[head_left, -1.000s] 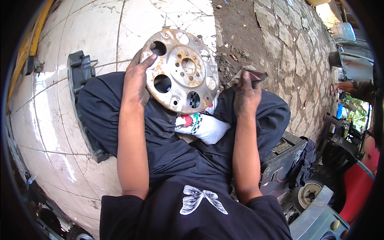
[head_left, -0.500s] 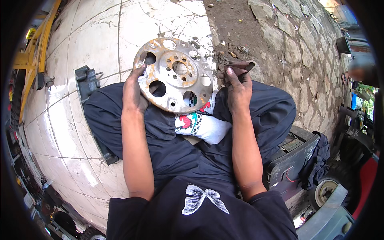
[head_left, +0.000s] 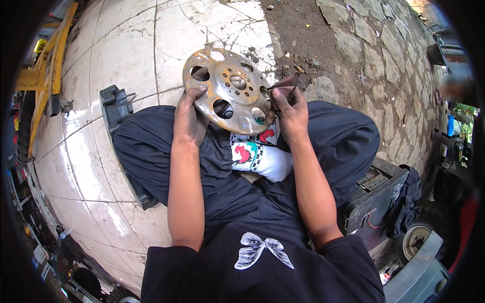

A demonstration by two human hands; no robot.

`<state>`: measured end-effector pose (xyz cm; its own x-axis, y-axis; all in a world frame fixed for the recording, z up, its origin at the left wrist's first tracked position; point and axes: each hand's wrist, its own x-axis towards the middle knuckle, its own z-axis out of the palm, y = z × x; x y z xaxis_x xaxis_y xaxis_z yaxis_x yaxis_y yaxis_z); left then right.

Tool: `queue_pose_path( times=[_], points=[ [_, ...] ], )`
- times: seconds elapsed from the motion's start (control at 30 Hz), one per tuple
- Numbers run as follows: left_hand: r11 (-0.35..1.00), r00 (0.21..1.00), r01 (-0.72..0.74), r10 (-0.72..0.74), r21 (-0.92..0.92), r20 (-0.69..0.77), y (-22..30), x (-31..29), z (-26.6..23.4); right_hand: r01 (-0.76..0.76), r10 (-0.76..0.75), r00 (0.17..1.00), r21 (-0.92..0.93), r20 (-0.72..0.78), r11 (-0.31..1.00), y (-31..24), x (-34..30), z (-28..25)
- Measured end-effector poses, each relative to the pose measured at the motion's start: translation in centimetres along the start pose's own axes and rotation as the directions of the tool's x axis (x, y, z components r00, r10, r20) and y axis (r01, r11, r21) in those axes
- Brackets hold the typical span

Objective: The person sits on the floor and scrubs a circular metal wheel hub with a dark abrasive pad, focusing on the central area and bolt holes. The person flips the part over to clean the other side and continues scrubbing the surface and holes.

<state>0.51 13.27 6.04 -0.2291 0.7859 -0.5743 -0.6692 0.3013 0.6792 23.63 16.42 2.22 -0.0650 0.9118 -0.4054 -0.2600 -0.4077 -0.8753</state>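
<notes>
A round steel flexplate (head_left: 220,91), rusty and pierced with large and small holes, is held tilted above my crossed legs. My left hand (head_left: 189,121) grips its left edge, thumb on the upper face and fingers underneath. A folded piece of dark brown sandpaper (head_left: 288,87) is pinched in my right hand (head_left: 293,118), at the plate's right rim. Some of the right fingers are hidden behind the sandpaper and the rim, so I cannot tell whether they touch the plate. White patterned socks (head_left: 270,160) show below the plate.
A dark metal casting (head_left: 115,103) lies on the tiled floor (head_left: 126,40) by my left knee. To my right stands a dark box (head_left: 371,197) with a black strap (head_left: 404,202). Beyond are a stone-paved strip (head_left: 374,65) and a yellow frame (head_left: 55,60) at far left.
The flexplate has shifted right and tilted more, carried by my left hand. My right hand with the sandpaper has moved left, from apart to the plate's right rim.
</notes>
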Motion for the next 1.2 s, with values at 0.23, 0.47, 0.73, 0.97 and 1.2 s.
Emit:
queue_pose_path(
  times=[0.23,0.47,0.73,0.97,1.2],
  points=[
    [0.956,0.989,0.108,-0.077,-0.271,0.123,-0.5,-0.5,-0.1,0.127,-0.126,0.992,-0.194,0.016,0.973,0.0,-0.7,1.3],
    [0.971,0.996,0.081,-0.073,-0.225,0.040,-1.0,-0.4,0.4,0.406,-0.363,0.911,-0.567,0.194,0.717,0.8,-1.2,2.4],
    [0.967,0.995,0.098,-0.097,-0.235,0.015,-2.1,0.6,-0.3,0.479,-0.362,0.873,-0.713,0.327,0.512,0.3,-0.5,2.6],
    [0.968,0.996,0.065,-0.048,-0.243,0.075,-2.9,1.0,-1.4,0.541,-0.488,0.808,-0.746,0.332,0.388,1.3,1.4,8.3],
    [0.981,0.999,0.045,-0.048,-0.190,-0.013,-2.5,0.4,-0.2,0.439,-0.476,0.854,-0.782,0.210,0.442,1.9,0.3,8.0]
  ],
)
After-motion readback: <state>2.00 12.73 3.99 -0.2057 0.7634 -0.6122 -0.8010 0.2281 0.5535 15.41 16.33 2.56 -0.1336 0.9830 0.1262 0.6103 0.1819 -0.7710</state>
